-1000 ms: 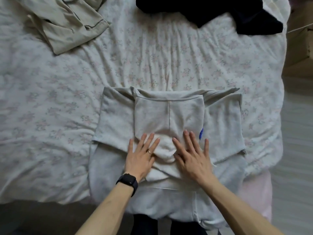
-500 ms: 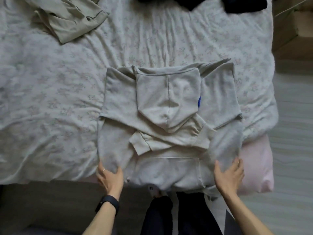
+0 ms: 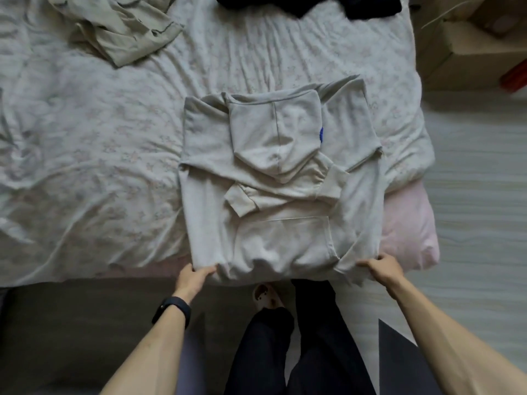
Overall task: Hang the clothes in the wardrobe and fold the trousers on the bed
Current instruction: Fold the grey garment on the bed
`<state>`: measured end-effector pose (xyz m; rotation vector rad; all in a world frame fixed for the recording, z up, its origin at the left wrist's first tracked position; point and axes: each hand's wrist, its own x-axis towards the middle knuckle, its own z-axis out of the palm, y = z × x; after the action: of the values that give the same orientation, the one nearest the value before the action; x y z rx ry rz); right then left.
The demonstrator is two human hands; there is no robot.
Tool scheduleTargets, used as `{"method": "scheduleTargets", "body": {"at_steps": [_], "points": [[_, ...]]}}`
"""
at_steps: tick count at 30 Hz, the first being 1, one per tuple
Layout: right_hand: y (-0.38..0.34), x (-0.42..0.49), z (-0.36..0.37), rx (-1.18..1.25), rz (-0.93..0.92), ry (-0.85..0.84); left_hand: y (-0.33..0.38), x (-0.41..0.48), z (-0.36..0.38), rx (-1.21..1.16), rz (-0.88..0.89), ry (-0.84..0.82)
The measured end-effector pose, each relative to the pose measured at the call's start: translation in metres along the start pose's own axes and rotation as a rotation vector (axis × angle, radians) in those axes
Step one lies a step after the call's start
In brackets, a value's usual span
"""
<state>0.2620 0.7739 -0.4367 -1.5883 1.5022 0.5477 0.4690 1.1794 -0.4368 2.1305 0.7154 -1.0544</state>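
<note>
A light grey hoodie (image 3: 279,178) lies flat on the bed (image 3: 85,155), its hood and both sleeves folded in over the chest and its front pocket toward me. My left hand (image 3: 194,276) grips the hem's left corner at the bed's near edge. At the hem's right corner, my right hand (image 3: 380,267) holds the cloth the same way. A beige garment (image 3: 122,29) lies crumpled at the far left of the bed. A black garment (image 3: 310,4) sits at the far edge, partly cut off by the frame.
A pink mattress corner (image 3: 407,226) shows under the floral sheet at right. Cardboard boxes (image 3: 470,44) stand on the floor beyond the bed's right side. My legs and a slipper (image 3: 266,295) are below the bed edge.
My hands left the folded hood and sleeves, moved down to the hem, and now grip its two corners. The view shifted back from the bed.
</note>
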Motion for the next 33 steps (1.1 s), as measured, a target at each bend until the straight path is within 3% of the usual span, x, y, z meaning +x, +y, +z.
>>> {"method": "scheduleTargets", "body": {"at_steps": [5, 12, 18, 22, 26, 29, 33], "points": [[0.016, -0.052, -0.014, 0.029, -0.062, -0.001, -0.013, -0.054, -0.025, 0.172, 0.078, -0.141], [-0.020, -0.119, -0.043, 0.134, -0.150, 0.055, 0.017, -0.116, -0.056, 0.166, 0.171, -0.008], [-0.020, -0.139, -0.072, 0.133, -0.162, 0.063, 0.020, -0.162, -0.047, 0.049, 0.187, -0.029], [-0.023, -0.155, -0.095, 0.088, -0.200, 0.149, 0.014, -0.179, -0.057, -0.047, 0.253, 0.126], [-0.024, -0.166, -0.117, 0.260, -0.270, 0.147, 0.014, -0.187, -0.085, -0.216, 0.265, 0.272], [-0.015, -0.171, -0.134, 0.482, -0.295, 0.136, 0.007, -0.189, -0.100, -0.274, 0.317, 0.324], [0.008, -0.169, -0.146, 0.510, -0.284, 0.241, -0.005, -0.188, -0.104, -0.285, 0.326, 0.323]]}}
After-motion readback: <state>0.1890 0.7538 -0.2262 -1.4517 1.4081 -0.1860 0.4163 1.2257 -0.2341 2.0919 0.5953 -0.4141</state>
